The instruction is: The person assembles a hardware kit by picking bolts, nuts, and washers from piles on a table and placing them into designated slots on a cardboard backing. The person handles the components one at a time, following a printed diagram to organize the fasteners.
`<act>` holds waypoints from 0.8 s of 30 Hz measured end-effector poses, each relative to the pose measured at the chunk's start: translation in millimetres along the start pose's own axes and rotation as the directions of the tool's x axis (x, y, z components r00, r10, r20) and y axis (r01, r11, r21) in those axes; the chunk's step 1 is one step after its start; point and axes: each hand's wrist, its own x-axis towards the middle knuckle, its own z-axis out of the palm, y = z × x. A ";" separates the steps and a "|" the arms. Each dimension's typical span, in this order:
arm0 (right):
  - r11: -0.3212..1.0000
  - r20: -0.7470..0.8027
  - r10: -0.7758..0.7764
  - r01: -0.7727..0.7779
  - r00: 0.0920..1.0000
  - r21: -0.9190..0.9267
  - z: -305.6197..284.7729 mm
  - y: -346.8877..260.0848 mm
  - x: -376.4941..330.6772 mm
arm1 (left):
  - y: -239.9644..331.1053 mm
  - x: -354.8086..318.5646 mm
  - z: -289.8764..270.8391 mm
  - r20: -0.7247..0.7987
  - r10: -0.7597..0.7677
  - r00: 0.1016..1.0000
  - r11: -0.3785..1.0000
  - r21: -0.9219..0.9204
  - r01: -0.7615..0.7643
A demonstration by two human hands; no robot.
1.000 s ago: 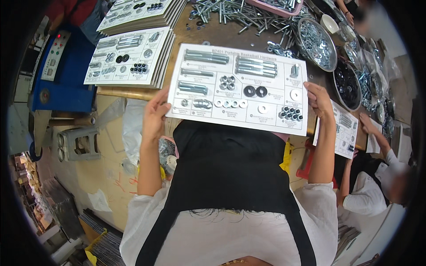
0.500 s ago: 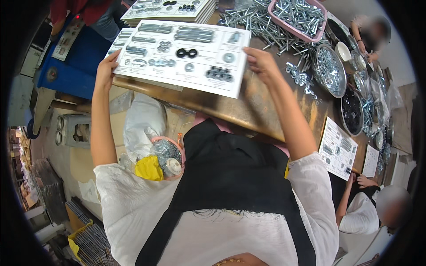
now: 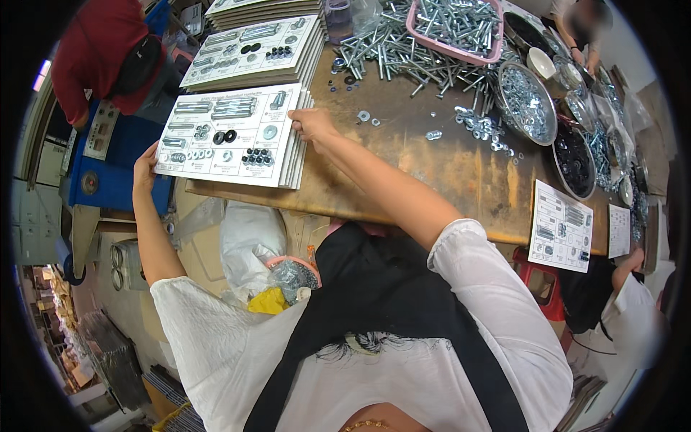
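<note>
A white hardware card (image 3: 229, 137) carries bolts, nuts, washers and two black rings in printed boxes. It lies on top of a short stack of similar cards (image 3: 296, 160) at the table's left front. My left hand (image 3: 145, 165) is closed on the card's left edge, its fingertips partly hidden. With fingers curled, my right hand (image 3: 314, 127) grips the right edge near the far corner. Just behind stands a taller stack of the same cards (image 3: 248, 52).
A pink basket of bolts (image 3: 461, 50) sits on a loose bolt heap (image 3: 381, 54). Metal bowls of small parts (image 3: 525, 101), loose washers (image 3: 481, 126) and another card (image 3: 561, 225) are to the right. One person in red (image 3: 108, 57) stands far left; others are at the right.
The card has moved left and down from above the table onto the short stack, both hands moving with it. The view has shifted, showing more of the table and the person in red.
</note>
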 end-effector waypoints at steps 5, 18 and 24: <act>0.998 0.004 0.022 -0.022 1.000 -0.058 -5.1 -4.6 1.5 | -11.2 6.2 3.8 0.005 -0.007 1.000 0.999 0.032 0.006; 0.924 -0.187 -0.114 0.174 0.976 0.340 -309.2 -74.9 -142.8 | 3.7 -43.6 55.0 -0.362 0.617 0.698 0.783 0.372 -0.499; 0.792 -0.803 -0.544 0.465 0.244 -0.395 -546.5 -100.1 -324.6 | 26.2 -219.7 245.0 0.159 0.846 0.509 0.375 0.503 -0.779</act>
